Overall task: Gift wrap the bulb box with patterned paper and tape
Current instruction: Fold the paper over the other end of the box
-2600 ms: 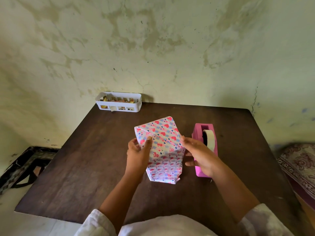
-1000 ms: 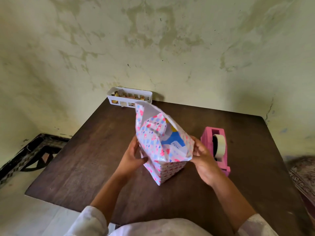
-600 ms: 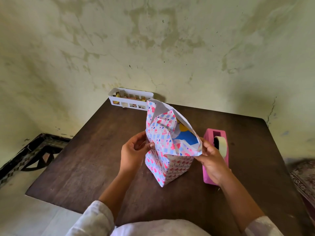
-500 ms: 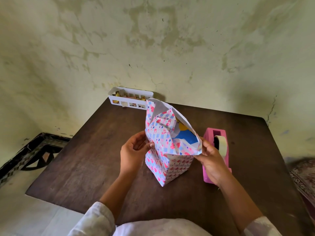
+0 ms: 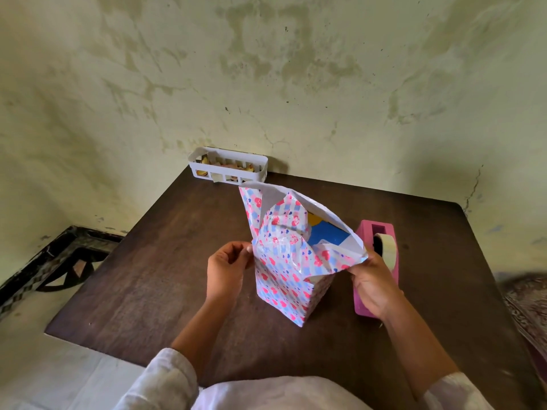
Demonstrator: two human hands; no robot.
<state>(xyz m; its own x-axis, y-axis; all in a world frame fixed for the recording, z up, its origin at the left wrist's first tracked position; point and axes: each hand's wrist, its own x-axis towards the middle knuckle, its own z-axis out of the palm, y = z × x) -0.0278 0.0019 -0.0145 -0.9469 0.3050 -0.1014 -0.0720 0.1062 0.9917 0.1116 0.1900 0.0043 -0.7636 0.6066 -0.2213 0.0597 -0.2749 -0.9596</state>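
The bulb box (image 5: 327, 233) stands upright on the dark wooden table (image 5: 154, 270), its blue and yellow top showing inside the open end of the wrap. Patterned paper (image 5: 285, 287) with pink hearts and blue stripes covers its sides, and loose flaps stick up around the top. My left hand (image 5: 226, 269) pinches the left edge of the near flap. My right hand (image 5: 374, 284) grips the right corner of that paper. A pink tape dispenser (image 5: 392, 258) with a roll of tape sits just right of the box, partly behind my right hand.
A white slotted basket (image 5: 229, 165) holding small scraps stands at the table's far edge against the stained wall. A dark patterned frame (image 5: 50, 263) lies on the floor to the left. Patterned fabric (image 5: 527, 303) shows at the right edge.
The wrapped box was lying flat under both hands and now stands upright with its open end up. My hands have shifted to the top flaps, which have spread a little wider.
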